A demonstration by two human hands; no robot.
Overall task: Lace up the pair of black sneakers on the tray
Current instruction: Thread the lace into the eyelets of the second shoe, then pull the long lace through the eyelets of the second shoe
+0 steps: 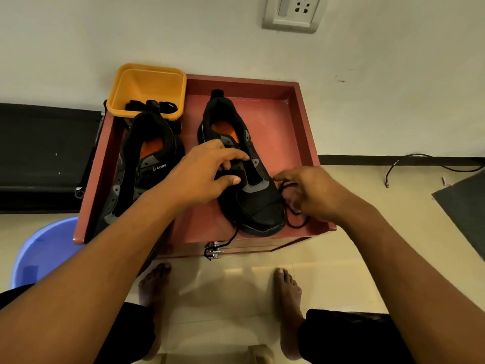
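Resting in a reddish-brown tray with smooth raised walls, a black sneaker lies beside the other sneaker, toes toward the person, both of matte fabric with grey trim and orange insoles. The left hand curls its fingers and thumb round the tongue of the sneaker near the tray's middle. The right hand, just beside that sneaker's toe, pinches a thin black lace in bent fingers; the cord loops on the tray and one end trails over its front edge. The other sneaker's tongue reads "CLYMB" in pale letters. A square yellow plastic tub at the tray's far corner holds bundled laces.
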